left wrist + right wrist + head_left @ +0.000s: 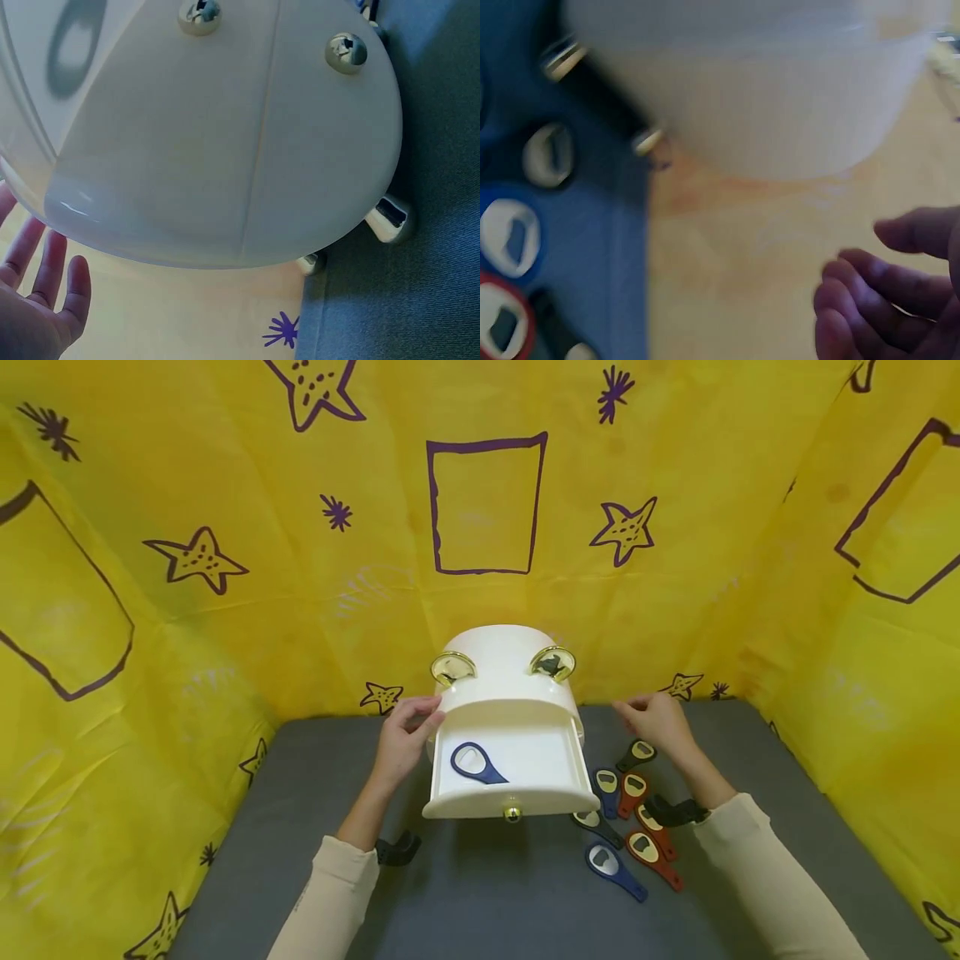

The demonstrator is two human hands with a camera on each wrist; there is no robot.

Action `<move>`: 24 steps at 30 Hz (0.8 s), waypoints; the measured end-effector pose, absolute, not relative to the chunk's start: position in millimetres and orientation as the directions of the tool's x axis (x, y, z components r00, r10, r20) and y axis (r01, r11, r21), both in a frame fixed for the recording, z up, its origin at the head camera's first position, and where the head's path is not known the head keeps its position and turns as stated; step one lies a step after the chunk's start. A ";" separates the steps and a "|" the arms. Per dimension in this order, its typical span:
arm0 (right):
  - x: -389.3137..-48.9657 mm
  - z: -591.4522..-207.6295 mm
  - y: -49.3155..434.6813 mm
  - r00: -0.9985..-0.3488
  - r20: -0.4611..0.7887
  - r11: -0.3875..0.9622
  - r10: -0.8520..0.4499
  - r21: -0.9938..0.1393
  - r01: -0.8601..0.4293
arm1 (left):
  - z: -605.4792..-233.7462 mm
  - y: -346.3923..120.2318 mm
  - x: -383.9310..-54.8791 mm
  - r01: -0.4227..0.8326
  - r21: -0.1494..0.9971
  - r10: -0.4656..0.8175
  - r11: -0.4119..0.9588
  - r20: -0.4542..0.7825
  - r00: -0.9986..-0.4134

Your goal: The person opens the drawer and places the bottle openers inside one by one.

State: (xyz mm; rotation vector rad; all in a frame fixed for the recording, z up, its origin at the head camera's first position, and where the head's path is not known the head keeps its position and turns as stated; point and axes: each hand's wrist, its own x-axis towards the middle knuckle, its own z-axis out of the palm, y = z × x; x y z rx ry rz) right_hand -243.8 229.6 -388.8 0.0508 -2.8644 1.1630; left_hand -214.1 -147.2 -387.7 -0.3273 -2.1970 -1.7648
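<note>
A small white cabinet with a rounded top stands on the table, its upper drawer pulled out. Inside the drawer, toward its left, lies a blue bottle opener. My left hand is at the cabinet's left side, fingertips right at its edge; in the left wrist view its fingers are spread beside the white shell. To the right of the cabinet, my right hand hovers apart from it with loosely bent fingers and nothing in them, as the right wrist view also shows.
Several bottle openers, blue, red and black, lie on the grey table at the cabinet's right. Two round gold-rimmed pieces stick out of its top. Yellow cloth walls enclose the table at back and sides.
</note>
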 end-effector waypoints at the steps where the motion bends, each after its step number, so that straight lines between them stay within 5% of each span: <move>1: -244.9 -395.3 231.8 -0.997 0.077 0.752 0.006 -0.657 -0.046 | -388.5 -146.9 -214.2 0.363 0.906 -0.013 0.216 0.375 -0.927; 24: -262.7 -490.1 262.5 -0.967 -0.202 0.921 0.157 -0.322 0.217 | -387.8 -144.8 -212.6 0.380 0.898 -0.022 0.220 0.394 -0.919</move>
